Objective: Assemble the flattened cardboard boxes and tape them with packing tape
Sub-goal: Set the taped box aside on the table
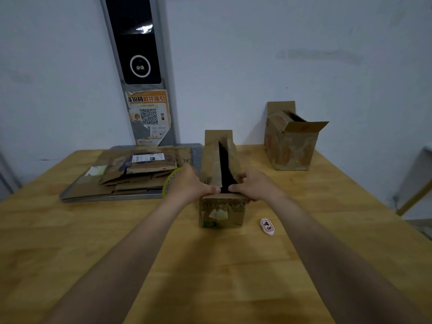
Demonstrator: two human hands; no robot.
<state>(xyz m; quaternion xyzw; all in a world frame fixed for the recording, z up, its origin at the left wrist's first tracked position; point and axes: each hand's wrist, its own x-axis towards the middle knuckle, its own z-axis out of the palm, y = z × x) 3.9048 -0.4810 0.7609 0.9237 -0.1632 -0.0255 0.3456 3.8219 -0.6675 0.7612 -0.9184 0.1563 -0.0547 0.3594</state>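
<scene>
Both hands clamp the box (223, 211) on the table (217, 272). The left hand (192, 187) and right hand (253, 187) curl round its top flaps, thumbs nearly meeting. Flattened boxes (131, 176) lie left of the grip, and a tape roll (169, 181) sits just behind the left hand.

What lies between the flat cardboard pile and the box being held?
In the head view, the left hand and behind it a yellow roll, likely tape, lie between pile and box.

The left hand (191, 183) hides most of the yellow roll (168, 181).
</scene>
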